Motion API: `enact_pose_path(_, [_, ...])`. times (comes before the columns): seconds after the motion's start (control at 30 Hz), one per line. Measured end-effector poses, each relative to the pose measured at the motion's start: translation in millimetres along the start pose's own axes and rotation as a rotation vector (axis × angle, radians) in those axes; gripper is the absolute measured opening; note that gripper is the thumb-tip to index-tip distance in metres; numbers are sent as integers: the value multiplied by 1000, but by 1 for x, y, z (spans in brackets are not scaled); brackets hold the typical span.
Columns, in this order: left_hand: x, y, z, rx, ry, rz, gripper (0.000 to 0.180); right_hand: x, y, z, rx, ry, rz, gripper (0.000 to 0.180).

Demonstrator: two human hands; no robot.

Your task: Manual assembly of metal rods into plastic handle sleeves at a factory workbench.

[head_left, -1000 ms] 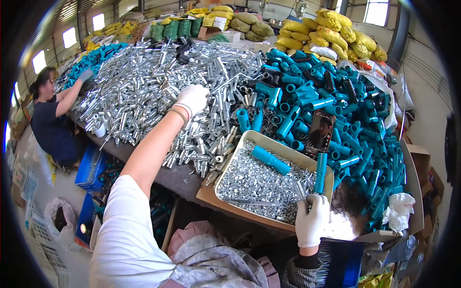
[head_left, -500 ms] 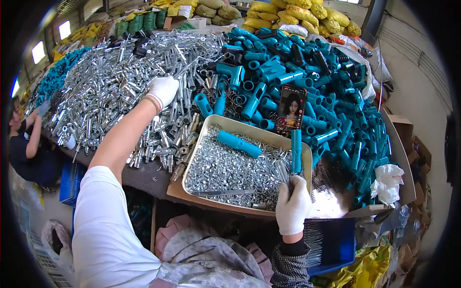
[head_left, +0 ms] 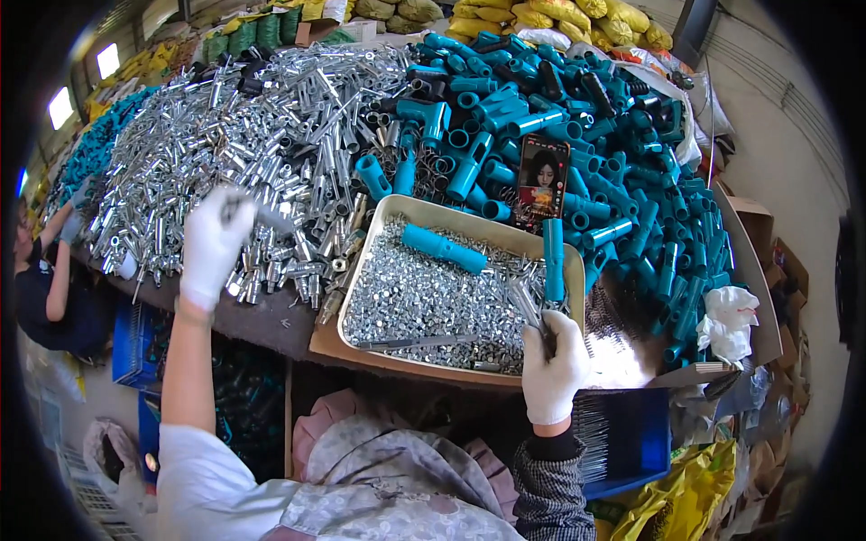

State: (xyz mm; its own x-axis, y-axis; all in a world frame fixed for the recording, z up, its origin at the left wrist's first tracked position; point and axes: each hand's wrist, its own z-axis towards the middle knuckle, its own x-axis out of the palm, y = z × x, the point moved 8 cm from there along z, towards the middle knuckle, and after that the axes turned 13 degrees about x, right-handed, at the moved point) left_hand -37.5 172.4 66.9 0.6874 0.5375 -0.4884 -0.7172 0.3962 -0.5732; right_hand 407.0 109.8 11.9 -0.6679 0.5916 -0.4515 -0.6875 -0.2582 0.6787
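My left hand (head_left: pixel 215 248), in a white glove, is raised at the front edge of the heap of metal parts (head_left: pixel 180 153). Its fingers close on a blurred silvery metal part (head_left: pixel 273 219) pointing right. My right hand (head_left: pixel 555 368), gloved too, grips a slim silvery metal tube (head_left: pixel 523 302) over the right side of a cream tray (head_left: pixel 342 320). Small shiny metal pieces (head_left: pixel 424 302) fill that tray. A teal plastic sleeve (head_left: pixel 444 248) lies on them, and a second teal sleeve (head_left: pixel 553 260) stands by the right rim. A thin metal rod (head_left: pixel 419 343) rests along the near side.
Teal plastic housings (head_left: pixel 505 113) are piled behind and right of the tray, with a phone (head_left: pixel 542 180) propped among them. Crumpled white plastic (head_left: pixel 728 320) lies at the right edge. Blue bins (head_left: pixel 645 442) sit below the table. Another person (head_left: pixel 54 288) works at far left.
My left hand has drawn back from the metal heap toward me and left, now with a metal part in it. My right hand stays near the tray, its tube tilted slightly more left.
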Motion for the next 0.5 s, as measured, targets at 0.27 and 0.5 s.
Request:
enact_pose_path(0.27, [12,22,-117,-39,6,201,20,0,29,-46,204,154,496,24])
enact_pose_path(0.5, [35,-5,-111,145,42,213,30,30,42,-102,466,565,555,23])
